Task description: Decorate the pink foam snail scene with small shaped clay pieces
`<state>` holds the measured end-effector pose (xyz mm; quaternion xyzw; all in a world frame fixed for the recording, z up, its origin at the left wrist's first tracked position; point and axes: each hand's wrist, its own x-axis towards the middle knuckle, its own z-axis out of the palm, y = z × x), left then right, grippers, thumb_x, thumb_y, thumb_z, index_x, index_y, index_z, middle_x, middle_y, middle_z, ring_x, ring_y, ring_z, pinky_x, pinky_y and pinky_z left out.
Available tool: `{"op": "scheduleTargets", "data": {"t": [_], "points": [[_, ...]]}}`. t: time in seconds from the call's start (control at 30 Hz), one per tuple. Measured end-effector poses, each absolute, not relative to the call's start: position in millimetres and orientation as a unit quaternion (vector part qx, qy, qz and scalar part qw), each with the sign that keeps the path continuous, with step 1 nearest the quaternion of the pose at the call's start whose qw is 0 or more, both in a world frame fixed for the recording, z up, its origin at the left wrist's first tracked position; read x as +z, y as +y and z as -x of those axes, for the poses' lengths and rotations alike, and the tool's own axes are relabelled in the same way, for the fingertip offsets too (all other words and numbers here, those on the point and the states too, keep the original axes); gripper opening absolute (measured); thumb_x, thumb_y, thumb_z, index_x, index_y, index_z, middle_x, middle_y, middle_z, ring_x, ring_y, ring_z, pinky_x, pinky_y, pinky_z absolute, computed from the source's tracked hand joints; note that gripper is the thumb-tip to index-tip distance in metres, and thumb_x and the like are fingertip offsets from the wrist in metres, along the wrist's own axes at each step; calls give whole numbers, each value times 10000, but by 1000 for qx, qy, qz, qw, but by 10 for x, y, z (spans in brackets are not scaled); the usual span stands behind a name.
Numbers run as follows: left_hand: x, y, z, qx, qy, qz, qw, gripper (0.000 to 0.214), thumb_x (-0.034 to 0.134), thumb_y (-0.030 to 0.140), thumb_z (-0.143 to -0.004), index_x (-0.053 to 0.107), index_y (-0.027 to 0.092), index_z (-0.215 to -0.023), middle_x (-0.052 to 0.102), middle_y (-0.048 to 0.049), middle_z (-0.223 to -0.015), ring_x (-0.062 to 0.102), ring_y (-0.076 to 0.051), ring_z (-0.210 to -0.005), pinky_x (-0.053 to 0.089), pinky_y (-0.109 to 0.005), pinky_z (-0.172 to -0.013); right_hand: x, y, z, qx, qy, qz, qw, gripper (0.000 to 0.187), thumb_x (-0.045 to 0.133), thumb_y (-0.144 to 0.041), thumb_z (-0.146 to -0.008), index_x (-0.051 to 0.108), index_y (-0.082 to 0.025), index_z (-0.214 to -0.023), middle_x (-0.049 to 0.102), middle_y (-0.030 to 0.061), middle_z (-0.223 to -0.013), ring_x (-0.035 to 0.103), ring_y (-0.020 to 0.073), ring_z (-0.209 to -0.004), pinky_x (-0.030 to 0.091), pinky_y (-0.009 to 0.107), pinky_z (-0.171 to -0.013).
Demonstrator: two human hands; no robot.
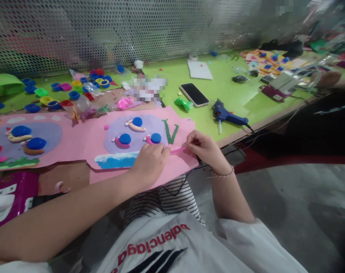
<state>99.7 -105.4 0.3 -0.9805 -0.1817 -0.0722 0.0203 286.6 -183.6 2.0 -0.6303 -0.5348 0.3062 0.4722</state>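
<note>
A thin bright pink strip [178, 151], apparently modelling clay, runs between my hands over a pink paper sheet [175, 172]. My right hand [203, 148] pinches its right end. My left hand [151, 163] is closed at its left end, the fingertips partly hidden, its side resting on the sheet. Just above the strip, green clay pieces [170, 133] form a V. Clay snails with blue round shells [125, 139] lie on a purple oval [111, 127], one partly behind my left hand. Below them is a blue and white patch [117, 161].
A second decorated pink sheet [72, 142] adjoins on the left. Beyond lie blue caps [74, 94], green clay in plastic [184, 103], a phone [194, 94] and a blue glue gun [229, 115] with its cord. A purple power strip [15, 193] is front left; another person's arm [328, 79] is at right.
</note>
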Motion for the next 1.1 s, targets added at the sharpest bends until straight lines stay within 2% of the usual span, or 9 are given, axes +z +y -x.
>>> {"op": "scheduleTargets", "data": {"t": [0.2, 0.27, 0.37, 0.47, 0.57, 0.77, 1.1], "points": [[-37, -1040, -986, -106, -180, 977, 31, 117, 392, 124, -882, 487, 153, -822, 556, -54, -757, 541, -229, -726, 354, -363, -644, -32, -1835, -2890, 268, -417, 635, 592, 110, 577, -206, -778, 469, -206, -755, 446, -66, -603, 367, 36, -388, 288, 169, -335], [-35, -1042, -977, -122, -172, 977, 37, 99, 405, 146, -883, 475, 157, -815, 551, -50, -753, 536, -227, -725, 353, -362, -646, -54, -1838, -2889, 248, -414, 634, 604, 92, 585, -217, -780, 494, -212, -792, 465, -58, -627, 383, 41, -401, 304, 171, -338], [-21, -1049, -962, -158, -135, 977, 54, 102, 421, 154, -872, 460, 168, -780, 531, -39, -715, 520, -217, -697, 345, -354, -645, -79, -1847, -2891, 234, -457, 645, 566, 55, 588, -231, -786, 544, -202, -804, 504, -40, -646, 433, 57, -453, 361, 187, -389], [-17, -1064, -953, -195, -61, 977, 69, 135, 414, 96, -842, 450, 175, -739, 503, -25, -660, 499, -194, -649, 327, -337, -621, -92, -1850, -2894, 183, -522, 648, 523, 9, 566, -182, -790, 568, -185, -781, 562, -10, -694, 518, 91, -584, 425, 220, -516], [-28, -1082, -953, -211, -5, 976, 61, 141, 400, 81, -829, 450, 172, -733, 496, -22, -646, 493, -184, -635, 325, -327, -612, -95, -1845, -2893, 141, -569, 640, 497, 69, 537, -125, -793, 577, -180, -785, 594, 7, -742, 555, 114, -691, 442, 249, -622], [-44, -1085, -967, -186, -2, 981, 48, 105, 404, 102, -817, 444, 168, -745, 503, -26, -665, 505, -191, -650, 330, -328, -612, -114, -1836, -2889, 120, -588, 638, 483, 45, 558, -145, -805, 573, -185, -791, 598, 6, -750, 556, 116, -692, 446, 249, -635], [-32, -1088, -976, -164, 25, 986, 31, 90, 399, 121, -815, 438, 175, -754, 515, -30, -687, 504, -194, -626, 337, -335, -621, -97, -1832, -2840, 66, -614, 644, 451, 115, 542, -83, -800, 563, -195, -781, 589, 0, -743, 548, 116, -700, 442, 236, -635]]}}
